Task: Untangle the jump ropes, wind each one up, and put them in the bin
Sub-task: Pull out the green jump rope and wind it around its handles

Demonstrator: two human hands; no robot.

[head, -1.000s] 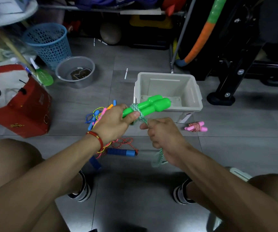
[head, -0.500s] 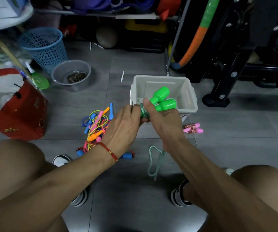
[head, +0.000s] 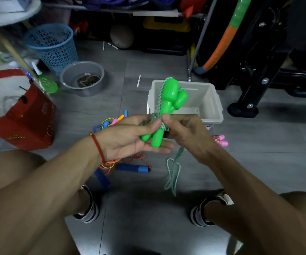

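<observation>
A grey tiled floor (head: 167, 218) fills the view, seen from above by a person crouching, bare knees at the lower corners. At 9 o'clock stands a red bag (head: 25, 115); at 10 o'clock a blue mesh basket (head: 52, 46), with a grey bowl (head: 82, 78) just beside it. Just above centre, toward 1 o'clock, sits the bin (head: 213, 105), a pale open plastic box.

At centre, in front of the bin's near wall, both hands hold the green rope (head: 168, 100): two bright green, bulb-ended plastic handles held side by side, pointing up, with green-and-white braided cord wound several times round their waists. The left hand (head: 130, 137) cradles the lower handle ends on its fingers, thumb pressing on the windings. The right hand (head: 187, 133) pinches the cord at the wrap. A loose loop of cord (head: 172, 173) hangs down to the floor at 6 o'clock.

Under the left wrist lies a tangle (head: 109, 142) of coloured ropes and a blue handle (head: 133, 168). At 3 o'clock, behind the right wrist, lies a pink rope (head: 221, 141).
</observation>
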